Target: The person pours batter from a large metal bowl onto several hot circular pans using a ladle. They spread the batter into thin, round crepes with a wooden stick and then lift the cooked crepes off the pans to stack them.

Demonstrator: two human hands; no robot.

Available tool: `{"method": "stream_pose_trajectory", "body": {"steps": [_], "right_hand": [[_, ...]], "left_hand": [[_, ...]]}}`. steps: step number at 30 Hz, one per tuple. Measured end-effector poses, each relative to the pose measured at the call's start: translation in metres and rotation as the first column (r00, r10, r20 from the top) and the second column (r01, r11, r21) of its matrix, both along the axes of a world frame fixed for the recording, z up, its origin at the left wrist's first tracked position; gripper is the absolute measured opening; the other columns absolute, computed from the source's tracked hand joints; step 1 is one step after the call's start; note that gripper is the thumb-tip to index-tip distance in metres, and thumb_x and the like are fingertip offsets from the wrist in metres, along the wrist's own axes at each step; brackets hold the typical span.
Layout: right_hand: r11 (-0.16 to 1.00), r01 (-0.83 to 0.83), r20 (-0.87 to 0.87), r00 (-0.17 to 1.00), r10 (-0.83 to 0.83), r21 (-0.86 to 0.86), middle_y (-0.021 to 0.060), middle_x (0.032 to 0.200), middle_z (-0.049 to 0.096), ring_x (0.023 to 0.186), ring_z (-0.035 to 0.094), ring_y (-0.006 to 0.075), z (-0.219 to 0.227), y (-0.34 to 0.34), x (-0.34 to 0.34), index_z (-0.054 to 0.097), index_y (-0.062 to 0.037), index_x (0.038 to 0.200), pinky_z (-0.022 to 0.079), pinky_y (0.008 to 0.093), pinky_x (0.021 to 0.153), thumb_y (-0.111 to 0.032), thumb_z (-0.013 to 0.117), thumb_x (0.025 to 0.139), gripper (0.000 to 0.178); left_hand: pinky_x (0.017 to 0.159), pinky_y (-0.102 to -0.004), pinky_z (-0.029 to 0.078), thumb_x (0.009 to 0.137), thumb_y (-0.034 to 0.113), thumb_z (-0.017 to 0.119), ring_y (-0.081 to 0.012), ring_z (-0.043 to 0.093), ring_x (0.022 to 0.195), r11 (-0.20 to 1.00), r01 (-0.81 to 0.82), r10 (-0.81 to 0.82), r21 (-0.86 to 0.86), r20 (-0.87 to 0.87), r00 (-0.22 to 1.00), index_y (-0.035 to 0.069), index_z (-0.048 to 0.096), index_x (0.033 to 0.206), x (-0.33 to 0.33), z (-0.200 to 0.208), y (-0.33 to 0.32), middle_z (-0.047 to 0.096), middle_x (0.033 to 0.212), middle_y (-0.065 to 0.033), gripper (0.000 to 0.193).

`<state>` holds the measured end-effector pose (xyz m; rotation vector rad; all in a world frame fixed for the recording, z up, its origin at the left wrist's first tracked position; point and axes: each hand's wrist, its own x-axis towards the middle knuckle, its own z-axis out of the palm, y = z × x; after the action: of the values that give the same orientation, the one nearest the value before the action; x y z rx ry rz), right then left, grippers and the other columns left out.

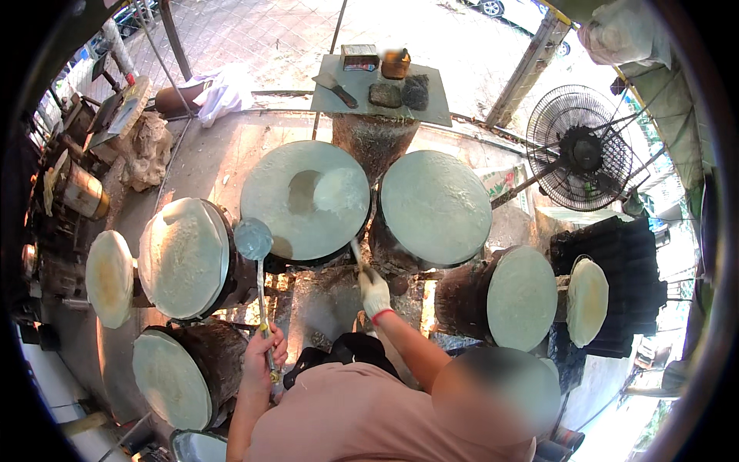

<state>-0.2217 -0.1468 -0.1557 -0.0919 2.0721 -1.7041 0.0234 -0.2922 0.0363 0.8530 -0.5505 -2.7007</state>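
1. Gripping ladle (253, 239) by handle with left hand (265, 348); clasping pale stick (356, 252) with gloved right hand (375, 290); working with hands well apart.
2. Holding ladle bowl at near-left rim of griddle (302, 189); can't tell if touching.
3. Best, probably: keep bowl level, spread batter (341, 189) thin and even.
4. Pointing bowl away from body, long axis running near to far, leaning slightly left.

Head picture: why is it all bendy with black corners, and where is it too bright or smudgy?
Head view: the fisheye lens bends straight edges, leaving corners black; the ground at the top glares nearly white; a round smudge at lower right is blurred; the fan looks fairly clear.
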Motion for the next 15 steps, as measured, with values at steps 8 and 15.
{"method": "stream_pose_trajectory", "body": {"steps": [8,15], "right_hand": [[0.966,0.212,0.04,0.977,-0.209,-0.149,0.0119,0.092,0.065,0.077,0.057,0.0165,-0.002,-0.093,-0.083,0.055,0.0016,0.123,0.045,0.0255,0.072,-0.017,0.052,0.087,0.041],[0.884,-0.346,-0.238,0.873,0.426,0.313,0.0222,0.107,0.062,0.104,0.058,0.0343,0.035,-0.091,-0.125,0.057,-0.0099,0.121,0.044,0.0387,0.088,-0.028,0.045,0.089,0.039]], "left_hand": [[0.045,-0.0239,0.035,0.086,0.002,0.051,-0.012,0.042,0.055,0.998,0.012,-0.013,0.058,0.015,1.0,0.006,0.046,0.1,-0.009,-0.001,-0.007,0.044,0.074,-0.0046,0.015],[0.045,-0.0251,0.035,0.087,0.003,0.05,-0.0124,0.042,0.055,0.999,0.023,-0.026,0.046,0.066,0.997,0.007,0.046,0.099,-0.025,-0.003,-0.005,0.045,0.073,-0.0046,0.013]]}}
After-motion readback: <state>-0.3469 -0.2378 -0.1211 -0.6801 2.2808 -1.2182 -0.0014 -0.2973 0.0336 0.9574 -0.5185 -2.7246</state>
